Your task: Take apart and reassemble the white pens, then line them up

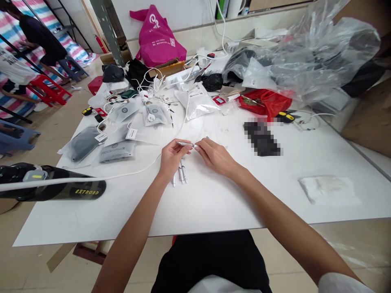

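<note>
My left hand (173, 156) pinches a slim silver-and-white pen (185, 143), which lies nearly level above the table. At its right end, the closed fingertips of my right hand (216, 156) grip the same pen. A small grey tip shows just above my right knuckles; what it belongs to is hidden. Several similar white pens (182, 174) lie side by side on the white table (220, 203), partly beneath my left hand.
Packed pouches (117, 151), tangled white cables and a white mailer bag (197, 101) crowd the back left. A black bottle (61, 183) juts in at left. Right are a red bag (265, 101), a pixelated dark patch (262, 139) and a white packet (329, 190). People sit far left.
</note>
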A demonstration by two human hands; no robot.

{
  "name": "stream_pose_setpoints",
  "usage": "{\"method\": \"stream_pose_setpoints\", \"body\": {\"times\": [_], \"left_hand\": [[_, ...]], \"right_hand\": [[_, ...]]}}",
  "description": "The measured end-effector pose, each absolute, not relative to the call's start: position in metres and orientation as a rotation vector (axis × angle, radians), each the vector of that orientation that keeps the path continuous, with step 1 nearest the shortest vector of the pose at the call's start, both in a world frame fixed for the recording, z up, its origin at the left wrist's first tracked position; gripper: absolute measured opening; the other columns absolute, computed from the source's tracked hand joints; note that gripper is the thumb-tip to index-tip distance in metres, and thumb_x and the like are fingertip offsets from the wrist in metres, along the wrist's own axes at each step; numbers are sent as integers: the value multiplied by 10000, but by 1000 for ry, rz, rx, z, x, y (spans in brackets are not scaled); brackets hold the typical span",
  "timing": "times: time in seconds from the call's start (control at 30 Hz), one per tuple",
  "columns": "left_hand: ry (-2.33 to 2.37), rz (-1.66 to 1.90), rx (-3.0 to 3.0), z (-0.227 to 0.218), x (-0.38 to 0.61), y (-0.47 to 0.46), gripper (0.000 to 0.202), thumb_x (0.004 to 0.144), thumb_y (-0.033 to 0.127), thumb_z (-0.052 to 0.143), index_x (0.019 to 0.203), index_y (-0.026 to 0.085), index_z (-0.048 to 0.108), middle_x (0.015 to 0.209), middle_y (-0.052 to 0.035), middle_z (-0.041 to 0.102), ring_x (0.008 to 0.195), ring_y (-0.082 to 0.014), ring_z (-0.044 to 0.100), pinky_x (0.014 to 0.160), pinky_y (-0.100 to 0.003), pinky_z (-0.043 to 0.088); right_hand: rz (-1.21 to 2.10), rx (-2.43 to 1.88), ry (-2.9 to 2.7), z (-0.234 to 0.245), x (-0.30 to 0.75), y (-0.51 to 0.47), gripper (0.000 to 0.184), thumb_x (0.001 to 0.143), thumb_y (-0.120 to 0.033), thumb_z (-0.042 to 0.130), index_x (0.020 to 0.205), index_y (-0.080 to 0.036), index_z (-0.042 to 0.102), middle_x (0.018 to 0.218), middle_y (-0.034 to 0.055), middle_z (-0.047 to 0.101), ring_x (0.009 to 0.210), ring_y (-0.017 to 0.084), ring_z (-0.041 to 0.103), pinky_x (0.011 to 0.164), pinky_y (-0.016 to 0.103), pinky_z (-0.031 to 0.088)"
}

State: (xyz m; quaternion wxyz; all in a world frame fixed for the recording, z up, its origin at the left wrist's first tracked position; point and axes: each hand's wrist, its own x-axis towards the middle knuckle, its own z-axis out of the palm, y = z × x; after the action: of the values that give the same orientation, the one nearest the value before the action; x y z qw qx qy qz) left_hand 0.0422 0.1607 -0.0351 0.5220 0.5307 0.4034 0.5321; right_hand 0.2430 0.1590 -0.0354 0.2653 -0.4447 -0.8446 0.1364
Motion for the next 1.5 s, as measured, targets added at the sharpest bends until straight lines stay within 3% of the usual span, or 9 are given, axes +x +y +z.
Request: {"method": "stream_pose_setpoints", "body": {"times": [0.17,0.3,0.43,0.87,1.27,1.5], "left_hand": [[930,1326,1125,-36,42,163,401,908,544,814,929,200,610,1058,-111,821,956,-220,791,782,-316,598],[942,1374,1074,-36,39,167,437,894,569,821,983,211,586,1052,-107,827,928,-208,800,799,-312,599],[948,1419,1034,-37,39,169,457,891,584,817,997,222,559,1043,-98,828,918,-207,805,804,-313,602],[968,1485,919,-31,33,172,506,884,647,793,1010,229,537,1148,-119,815,1064,-227,791,854,-322,591],[956,1415,983,-31,37,167,454,910,617,780,1028,218,600,1116,-127,826,1020,-241,798,816,-325,602],[968,1311,1155,-33,44,161,346,890,513,835,1009,200,746,1106,-107,812,1033,-228,772,822,-312,610]], "right_hand": [[365,-1371,-2237,-41,245,163,204,1109,-372,426,1190,-204,510,944,85,747,673,224,616,587,306,295],[281,-1337,-2201,-35,249,163,313,1114,-480,453,1270,-226,547,1026,85,781,797,231,692,608,292,309],[188,-1337,-2231,-30,253,164,319,1143,-425,368,1245,-239,607,1116,86,783,790,204,675,595,301,275],[149,-1334,-2179,-34,257,167,337,1145,-395,340,1197,-231,631,1057,81,778,744,189,645,604,310,282],[160,-1321,-2172,-38,254,165,344,1147,-405,352,1196,-232,645,1021,66,786,667,171,612,594,309,278],[221,-1280,-2209,-39,248,160,275,1138,-414,404,1216,-231,593,993,60,782,704,186,647,595,299,290]]}}
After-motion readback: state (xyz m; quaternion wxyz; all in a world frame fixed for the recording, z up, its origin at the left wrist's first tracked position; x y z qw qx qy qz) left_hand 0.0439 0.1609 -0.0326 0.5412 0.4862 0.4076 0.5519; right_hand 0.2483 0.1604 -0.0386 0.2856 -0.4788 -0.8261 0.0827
